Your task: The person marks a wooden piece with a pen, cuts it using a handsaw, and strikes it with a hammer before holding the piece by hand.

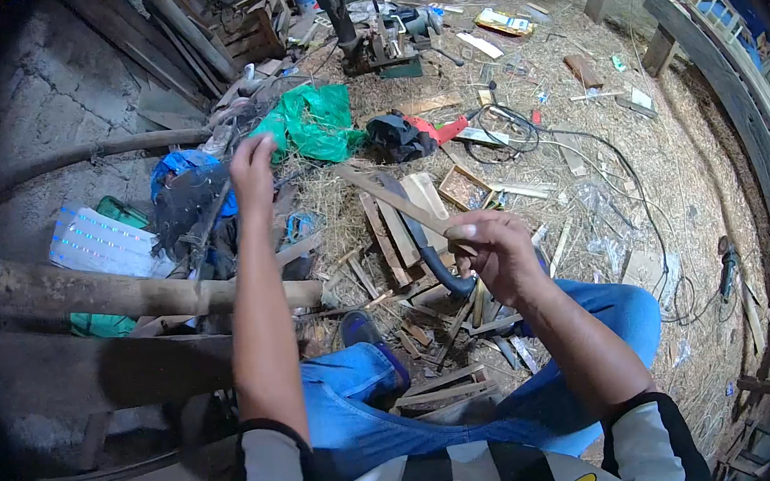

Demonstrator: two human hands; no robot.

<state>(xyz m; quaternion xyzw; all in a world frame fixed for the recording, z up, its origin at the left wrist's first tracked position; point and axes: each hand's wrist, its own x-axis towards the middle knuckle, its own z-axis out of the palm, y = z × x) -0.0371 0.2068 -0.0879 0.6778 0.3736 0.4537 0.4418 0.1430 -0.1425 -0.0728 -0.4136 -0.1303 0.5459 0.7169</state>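
My right hand [486, 248] pinches the near end of a thin, flat wooden strip [397, 203], which slants up and to the left toward the middle of the view. My left hand [253, 165] is raised at the left, apart from the strip, with its fingers close together; whether anything small is between them is too blurred to tell. Below the strip, a black curved handle [443, 277] lies over several wood pieces [424, 197] on the ground between my legs.
A green plastic bag [315, 123] and a black bag [402, 138] lie ahead. Bamboo poles [133, 290] cross the left side. A wooden tray [465, 188], black cables [621, 165] and a power tool [727, 267] are on the straw-covered ground. A curved beam [741, 118] edges the right.
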